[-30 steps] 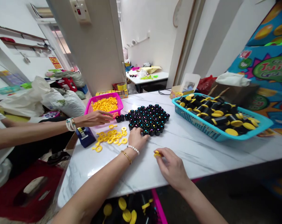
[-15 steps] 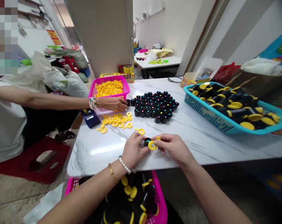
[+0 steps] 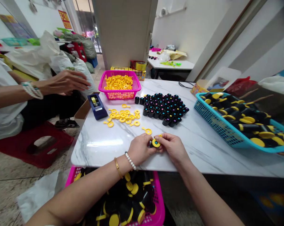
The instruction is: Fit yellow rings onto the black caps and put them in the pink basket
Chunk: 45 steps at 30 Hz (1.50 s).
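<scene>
My left hand [image 3: 140, 149] is closed around a small black cylinder [image 3: 151, 145], held just above the near part of the table. On the cylinder's end sits a yellow ring with a tab [image 3: 157, 146], a blue dot showing through its middle. My right hand [image 3: 174, 147] pinches this ring at its tab side, thumb and fingers closed. Just beyond my hands lies a loose yellow ring [image 3: 148, 131]. Farther off are a scatter of yellow rings [image 3: 123, 116] and a close-packed group of upright black cylinders [image 3: 164, 106] with coloured dots inside.
A pink basket [image 3: 119, 94] of yellow rings stands at the back, beside a blue tape dispenser [image 3: 98, 108]. To the right, a turquoise basket [image 3: 217, 130] holds black-and-yellow pieces. Another pink basket [image 3: 159, 201] sits below the table edge. A co-worker's hand [image 3: 67, 82] hovers at left.
The yellow ring has moved from beside the black cylinder onto its end. The co-worker's hand has drawn back left from the black cylinders. My view has shifted slightly left.
</scene>
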### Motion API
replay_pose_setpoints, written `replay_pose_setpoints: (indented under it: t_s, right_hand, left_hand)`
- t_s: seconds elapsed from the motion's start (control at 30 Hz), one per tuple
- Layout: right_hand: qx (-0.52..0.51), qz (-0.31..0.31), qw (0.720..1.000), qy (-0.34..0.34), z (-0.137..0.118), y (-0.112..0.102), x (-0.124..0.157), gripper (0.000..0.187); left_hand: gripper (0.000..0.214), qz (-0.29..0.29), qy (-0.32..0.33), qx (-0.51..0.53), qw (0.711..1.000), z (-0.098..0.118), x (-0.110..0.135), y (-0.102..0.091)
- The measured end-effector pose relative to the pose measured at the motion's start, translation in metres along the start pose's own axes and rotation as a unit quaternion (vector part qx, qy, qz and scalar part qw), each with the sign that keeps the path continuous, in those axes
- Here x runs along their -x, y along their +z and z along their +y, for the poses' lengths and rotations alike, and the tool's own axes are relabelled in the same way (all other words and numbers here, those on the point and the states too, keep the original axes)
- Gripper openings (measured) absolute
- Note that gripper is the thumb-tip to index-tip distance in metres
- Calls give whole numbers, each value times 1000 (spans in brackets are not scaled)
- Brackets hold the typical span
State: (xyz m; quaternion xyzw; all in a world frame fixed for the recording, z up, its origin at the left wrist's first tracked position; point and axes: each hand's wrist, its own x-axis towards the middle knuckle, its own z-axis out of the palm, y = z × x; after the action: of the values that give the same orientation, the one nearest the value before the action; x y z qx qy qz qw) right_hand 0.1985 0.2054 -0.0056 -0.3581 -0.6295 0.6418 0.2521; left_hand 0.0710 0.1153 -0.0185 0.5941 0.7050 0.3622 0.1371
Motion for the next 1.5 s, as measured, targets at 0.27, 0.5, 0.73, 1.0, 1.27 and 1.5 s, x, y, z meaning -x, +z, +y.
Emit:
replay_pose_setpoints:
  t_s: [0.27, 0.5, 0.73, 1.0, 1.27, 1.5]
  right_hand:
    - [51, 2, 998, -22, -4, 0, -3, 28]
    - [14, 0, 1000, -10, 3, 1, 1, 28]
    - [37, -17, 999, -23, 3, 1, 2, 28]
    - [103, 3, 994, -42, 4, 6, 16, 29]
    - [27, 12, 999, -34, 4, 10, 14, 32]
    - [-1, 91, 993, -77, 12, 8, 20, 38]
  left_hand:
    - [28, -5, 6, -14, 1000, 1, 0, 0]
    - [31, -17, -11, -8, 1000, 1, 0, 0]
    - [26, -56, -26, 4, 998, 8, -2, -13]
    - [33, -96, -75, 85, 989, 8, -15, -20]
    - [25, -40, -43, 122, 991, 3, 1, -13]
    - [29, 37, 38, 89, 995, 5, 16, -5]
